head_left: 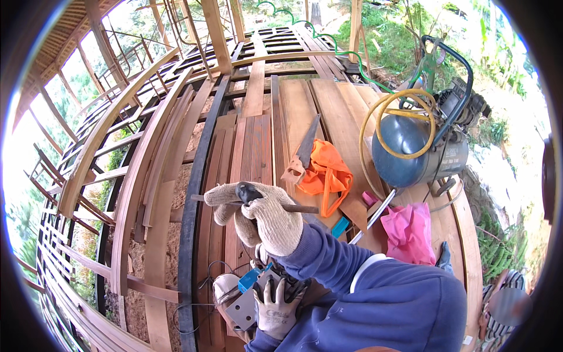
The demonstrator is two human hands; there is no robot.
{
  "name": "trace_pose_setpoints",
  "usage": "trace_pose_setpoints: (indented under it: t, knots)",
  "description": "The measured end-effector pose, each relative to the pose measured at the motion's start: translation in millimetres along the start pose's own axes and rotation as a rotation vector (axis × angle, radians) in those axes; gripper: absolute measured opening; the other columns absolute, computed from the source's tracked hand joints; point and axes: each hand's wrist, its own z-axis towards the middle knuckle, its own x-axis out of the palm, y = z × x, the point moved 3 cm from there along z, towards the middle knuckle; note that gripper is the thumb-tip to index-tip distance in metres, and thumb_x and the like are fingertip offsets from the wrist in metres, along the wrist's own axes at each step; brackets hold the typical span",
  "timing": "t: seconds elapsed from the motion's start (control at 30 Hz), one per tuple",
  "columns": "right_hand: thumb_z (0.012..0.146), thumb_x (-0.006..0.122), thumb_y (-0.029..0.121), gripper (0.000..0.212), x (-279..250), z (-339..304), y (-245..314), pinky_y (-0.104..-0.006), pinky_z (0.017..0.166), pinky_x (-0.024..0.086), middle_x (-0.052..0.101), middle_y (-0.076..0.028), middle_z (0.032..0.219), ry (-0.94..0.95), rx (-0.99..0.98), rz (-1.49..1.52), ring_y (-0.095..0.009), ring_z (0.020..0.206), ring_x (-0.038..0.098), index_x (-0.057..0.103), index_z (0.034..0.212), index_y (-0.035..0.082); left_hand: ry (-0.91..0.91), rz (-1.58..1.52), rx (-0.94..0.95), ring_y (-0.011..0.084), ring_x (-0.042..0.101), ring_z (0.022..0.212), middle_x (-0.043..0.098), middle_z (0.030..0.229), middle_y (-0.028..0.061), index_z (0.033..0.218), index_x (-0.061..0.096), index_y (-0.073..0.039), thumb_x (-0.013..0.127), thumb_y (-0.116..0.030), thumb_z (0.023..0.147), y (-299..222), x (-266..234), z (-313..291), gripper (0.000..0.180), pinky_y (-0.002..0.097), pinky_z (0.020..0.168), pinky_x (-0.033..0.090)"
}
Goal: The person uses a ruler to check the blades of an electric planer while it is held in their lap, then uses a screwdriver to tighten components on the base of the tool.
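Note:
My right hand (272, 220), in a cream knitted glove, is raised over the boards, its fingers closed around a thin brown rod (302, 208). The rod sticks out on both sides of the fist. A black rounded piece (248, 192) shows between the fingers; whether it belongs to the rod I cannot tell. Lower down, my left hand (277, 314), in a cream glove with grey fingers, lies with fingers spread on or against a power tool (243, 310) that has a flat metal plate and a blue part. The raised arm partly hides this tool.
Wooden planks (252, 146) cover the floor beside a dark beam (193, 234); gaps show further left. A handsaw (307, 144), orange cloth (327, 170) and pink bag (407, 232) lie ahead and right. Behind them stands an air compressor (402, 146) with a yellow hose (378, 117).

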Motion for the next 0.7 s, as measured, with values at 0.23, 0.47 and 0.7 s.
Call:
trace_pose_setpoints:
  t: [0.23, 0.47, 0.7]
  knots:
    - [0.090, 0.066, 0.030, 0.054, 9.4, 7.1, 3.9, -0.0183, 0.036, 0.034, 0.071, -0.012, 0.081, -0.006, -0.028, -0.034, -0.005, 0.045, 0.050, 0.066, 0.122, -0.013, 0.058, -0.151, -0.030, 0.0443, 0.044, 0.132, 0.051, 0.138, 0.0138, 0.129, 0.069, -0.038, 0.076, -0.037, 0.079, 3.8, -34.3, 11.6, 0.051, 0.0659, 0.110, 0.036]
    - [0.078, 0.050, 0.020, 0.056, -0.6, 8.7, 7.1, -0.0218, 0.039, 0.037, 0.068, -0.007, 0.074, -0.073, 0.104, -0.083, -0.007, 0.041, 0.045, 0.065, 0.122, -0.011, -0.344, -1.065, -0.192, 0.0367, 0.062, 0.122, 0.063, 0.127, 0.0220, 0.139, 0.053, 0.002, 0.077, -0.007, 0.084, 62.0, -70.4, 84.3, 0.060, 0.0411, 0.106, 0.048]
    - [0.100, 0.052, 0.051, 0.067, -6.9, 3.0, 11.0, -0.0237, 0.042, 0.032, 0.063, -0.003, 0.072, 0.030, 0.049, -0.371, -0.005, 0.041, 0.036, 0.064, 0.129, -0.008, -0.287, -1.382, -0.026, 0.0379, 0.065, 0.084, 0.067, 0.089, 0.0202, 0.117, 0.061, -0.001, 0.051, 0.005, 0.083, 71.4, -25.1, 109.8, 0.036, 0.0407, 0.079, 0.051]
